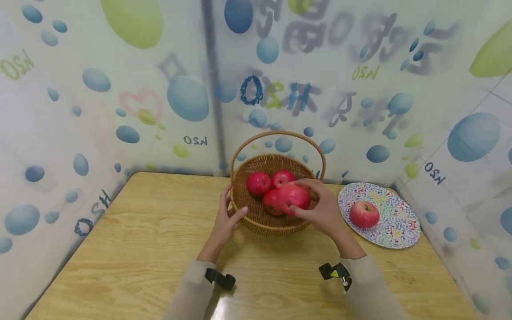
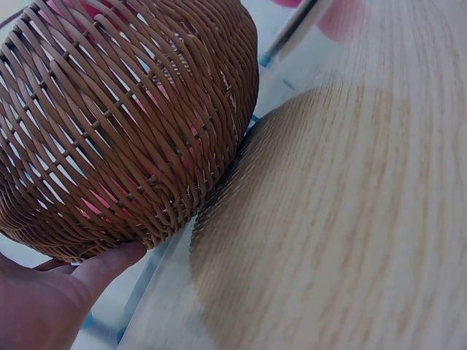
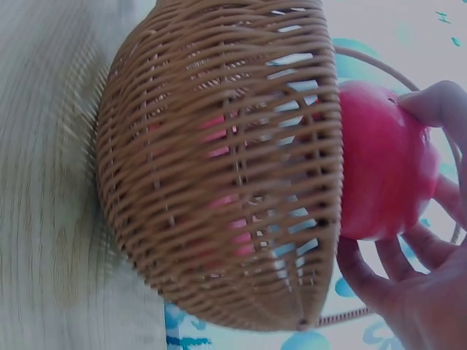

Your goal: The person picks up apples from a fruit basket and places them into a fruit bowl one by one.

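With fingers of right hand (image 1: 323, 205) curled, grips round red apple (image 1: 294, 195) at mouth of brown wicker basket (image 1: 266, 228); with left hand (image 1: 224, 218) spread, touches basket's left side. Likely firm, slick: cup middle.

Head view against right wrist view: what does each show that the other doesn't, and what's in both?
Only the head view shows the patterned plate with a single apple on it, the left hand touching the basket, and the basket's inside.

Only the right wrist view shows red glimpsed through gaps in the basket's weave, and more fingers of the right hand around the held apple.

Both show that hand holding the apple at the basket's mouth, the handle, the table and the backdrop.
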Action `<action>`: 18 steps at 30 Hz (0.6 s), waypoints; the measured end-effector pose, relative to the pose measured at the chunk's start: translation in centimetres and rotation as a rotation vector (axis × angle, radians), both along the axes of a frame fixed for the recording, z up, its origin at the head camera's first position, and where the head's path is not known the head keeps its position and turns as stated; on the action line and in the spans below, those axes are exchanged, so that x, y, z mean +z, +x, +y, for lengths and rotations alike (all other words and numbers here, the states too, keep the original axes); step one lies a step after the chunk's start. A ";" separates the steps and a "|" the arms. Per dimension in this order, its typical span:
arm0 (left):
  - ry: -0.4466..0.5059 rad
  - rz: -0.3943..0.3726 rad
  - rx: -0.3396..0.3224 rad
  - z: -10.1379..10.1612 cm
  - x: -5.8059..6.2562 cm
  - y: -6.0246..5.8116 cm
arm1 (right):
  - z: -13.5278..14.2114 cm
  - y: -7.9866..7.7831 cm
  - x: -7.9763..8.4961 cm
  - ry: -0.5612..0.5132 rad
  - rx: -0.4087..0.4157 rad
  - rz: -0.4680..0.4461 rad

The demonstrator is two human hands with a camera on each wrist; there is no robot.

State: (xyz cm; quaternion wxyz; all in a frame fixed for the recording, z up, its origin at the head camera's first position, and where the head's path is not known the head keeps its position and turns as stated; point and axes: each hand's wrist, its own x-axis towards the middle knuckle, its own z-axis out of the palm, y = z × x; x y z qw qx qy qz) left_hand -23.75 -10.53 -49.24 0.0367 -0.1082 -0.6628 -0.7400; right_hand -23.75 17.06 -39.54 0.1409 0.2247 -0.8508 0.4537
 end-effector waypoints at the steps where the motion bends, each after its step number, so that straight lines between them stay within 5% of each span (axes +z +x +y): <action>1: 0.001 0.000 -0.001 0.0 0.0 0.0 | 0.3 0.2 -0.1 -0.002 -0.017 0.010; 18: -0.002 0.000 -0.004 -0.1 -0.1 0.0 | 6.1 3.0 -1.2 0.011 -0.274 0.155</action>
